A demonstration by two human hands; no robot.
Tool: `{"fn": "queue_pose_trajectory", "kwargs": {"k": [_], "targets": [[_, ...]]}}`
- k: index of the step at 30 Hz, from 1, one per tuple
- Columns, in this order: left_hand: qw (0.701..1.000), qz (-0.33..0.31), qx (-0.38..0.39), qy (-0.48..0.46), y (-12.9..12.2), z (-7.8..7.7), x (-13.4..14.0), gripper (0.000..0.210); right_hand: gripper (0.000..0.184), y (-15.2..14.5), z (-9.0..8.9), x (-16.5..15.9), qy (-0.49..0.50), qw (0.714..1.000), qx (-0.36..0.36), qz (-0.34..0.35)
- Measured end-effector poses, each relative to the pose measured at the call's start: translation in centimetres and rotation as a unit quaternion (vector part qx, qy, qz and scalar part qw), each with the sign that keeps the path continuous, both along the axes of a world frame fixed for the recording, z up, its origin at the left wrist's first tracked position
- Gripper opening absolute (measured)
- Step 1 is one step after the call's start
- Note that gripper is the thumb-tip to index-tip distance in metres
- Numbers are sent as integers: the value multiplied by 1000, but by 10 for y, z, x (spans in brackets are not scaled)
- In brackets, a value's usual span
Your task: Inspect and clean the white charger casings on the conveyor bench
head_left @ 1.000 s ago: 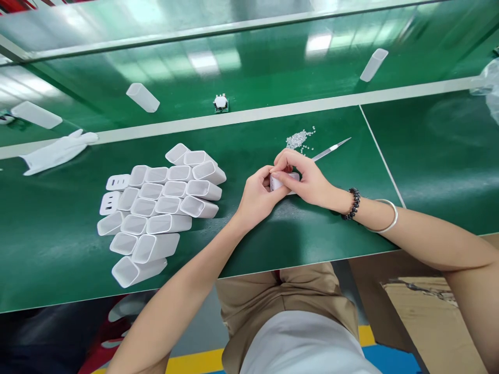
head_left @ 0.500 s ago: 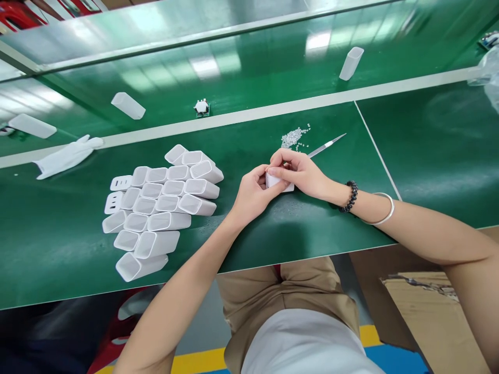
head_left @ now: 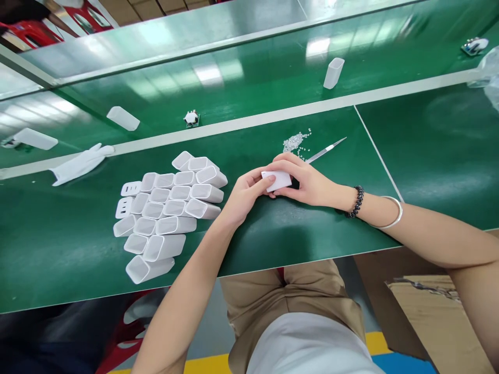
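Note:
Between my two hands is a small white plastic piece (head_left: 279, 181) with a smooth flat face, held over the green table. My left hand (head_left: 242, 196) grips its left end, the thumb lying on the face. Around its right side curl the fingers and thumb of my right hand (head_left: 310, 179). Fingers hide its underside. Just beyond lies a heap of tiny clear pellets (head_left: 294, 142), beside a slim metal file (head_left: 326, 150). Left of my hands, several white hollow housings (head_left: 169, 225) stand packed together, with two slotted white covers (head_left: 131, 188) at their left edge.
A white glove (head_left: 81, 164) lies at the far left. Past the pale strip (head_left: 241, 121), a green belt (head_left: 257, 88) carries loose housings (head_left: 334, 73) and small circuit boards (head_left: 191, 119). A clear plastic bag (head_left: 489, 75) sits at the right, cardboard (head_left: 440, 317) below the table edge.
The white piece has been turned so its flat face shows, and my right fingers have shifted from its top to its right side. Items on the belt have moved left. The view shifted slightly.

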State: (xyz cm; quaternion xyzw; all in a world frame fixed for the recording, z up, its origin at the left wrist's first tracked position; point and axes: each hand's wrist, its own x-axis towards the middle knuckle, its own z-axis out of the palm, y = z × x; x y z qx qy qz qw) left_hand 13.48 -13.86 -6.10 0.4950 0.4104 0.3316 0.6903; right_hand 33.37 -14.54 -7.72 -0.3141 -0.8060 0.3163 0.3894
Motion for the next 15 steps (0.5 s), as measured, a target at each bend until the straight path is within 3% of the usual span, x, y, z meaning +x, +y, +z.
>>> {"fn": "queue_pose_trajectory", "kwargs": {"k": [6, 15], "targets": [[997, -25, -44, -57, 5, 1, -9, 31, 37, 6, -4, 7, 4, 999, 27, 20], [998, -29, -47, -19, 6, -1, -12, 33, 32, 6, -2, 10, -13, 998, 41, 36]]}}
